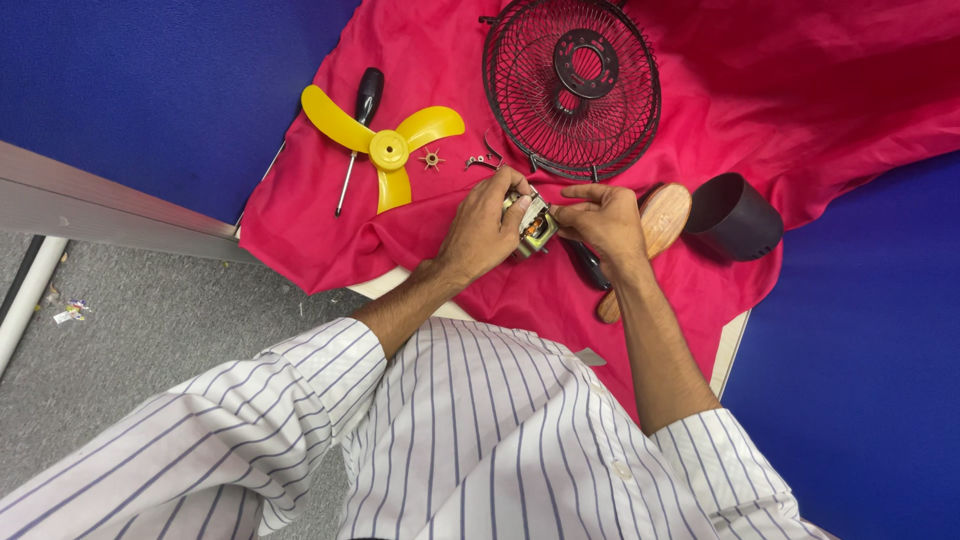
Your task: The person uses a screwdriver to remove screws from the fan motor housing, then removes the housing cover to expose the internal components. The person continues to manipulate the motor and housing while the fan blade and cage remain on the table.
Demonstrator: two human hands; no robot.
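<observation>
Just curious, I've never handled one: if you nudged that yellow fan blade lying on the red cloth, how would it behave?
The yellow fan blade looks like thin moulded plastic, so probably light and fairly stiff. Its three curved blades suggest it would rock or spin rather than roll. The red cloth would likely stop it sliding far.

Both hands cover most of the small motor (537, 226), so its shape stays unclear. The right hand (607, 222) hides part of the wooden-handled tool (655, 228). The red cloth (800, 90) hides nearly all the worktop (735, 345).
</observation>
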